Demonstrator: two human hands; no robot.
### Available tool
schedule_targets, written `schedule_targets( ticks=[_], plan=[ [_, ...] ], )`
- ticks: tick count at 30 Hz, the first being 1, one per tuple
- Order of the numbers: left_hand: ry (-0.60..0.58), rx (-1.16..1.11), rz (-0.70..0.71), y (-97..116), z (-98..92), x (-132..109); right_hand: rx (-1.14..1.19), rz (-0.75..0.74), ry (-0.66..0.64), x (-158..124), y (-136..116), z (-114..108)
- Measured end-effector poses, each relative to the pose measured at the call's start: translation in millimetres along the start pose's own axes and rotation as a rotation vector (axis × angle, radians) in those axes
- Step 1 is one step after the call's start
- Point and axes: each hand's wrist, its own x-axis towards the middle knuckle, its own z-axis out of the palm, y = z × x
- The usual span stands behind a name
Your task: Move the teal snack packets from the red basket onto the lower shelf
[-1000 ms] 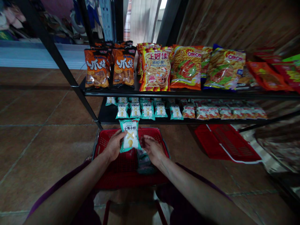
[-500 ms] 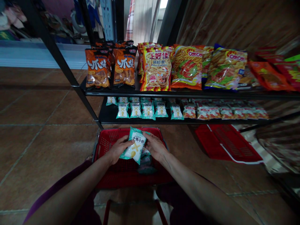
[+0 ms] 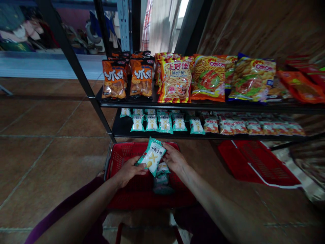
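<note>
Between my two hands is a green and white snack bag (image 3: 152, 156), tilted with its printed front facing up. My left hand (image 3: 128, 172) grips the bag's lower left side, thumb on the front. At the upper right edge, my right hand (image 3: 175, 158) holds the same bag, its fingers partly hidden behind it. Below the hands stands a red shopping basket (image 3: 119, 198). Inside its right part lie several similar green and white bags (image 3: 162, 179), the lower ones dim in shadow.
Ahead stands a black shelf rack (image 3: 215, 107). Orange snack bags (image 3: 141, 78), prawn cracker bags (image 3: 175, 80) and other large bags fill its upper level. Rows of small green bags (image 3: 165, 122) and red-white bags (image 3: 233, 126) line the lower. Another red basket (image 3: 264, 162) is at right.
The snack bag and both hands appear slightly further right, with the whole view shifted too. My left thumb has slid down the bag's front, uncovering more print. Both hands still hold the bag.
</note>
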Motion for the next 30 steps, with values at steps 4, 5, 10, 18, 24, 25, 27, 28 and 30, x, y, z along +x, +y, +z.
schedule_targets(
  ticks=[4,5,10,18,24,25,27,28,30],
  plan=[
    [-0.004,0.048,-0.024,-1,-6.3,-4,0.009,0.014,0.044,6,4,3],
    [0.0,0.054,-0.027,-2,-8.3,-5,0.007,0.018,0.047,7,5,4],
    [-0.001,0.033,-0.021,-4,-17.8,-6,-0.018,0.021,0.049,10,7,10],
    [0.002,0.008,-0.047,-2,-25.3,-7,-0.033,0.02,-0.041,7,7,27],
    [0.116,-0.047,-0.019,10,-29.6,-7,-0.086,0.093,-0.201,-6,4,39],
    [0.128,-0.063,-0.012,11,-30.2,-6,-0.092,0.098,-0.221,-8,4,40],
    [0.155,-0.103,0.0,11,-31.3,-3,-0.121,0.097,-0.281,-11,7,41],
    [0.173,-0.126,0.003,11,-31.7,-2,-0.138,0.096,-0.316,-12,9,41],
    [0.21,-0.18,0.009,11,-32.2,0,-0.171,0.1,-0.37,-13,14,41]
  ],
)
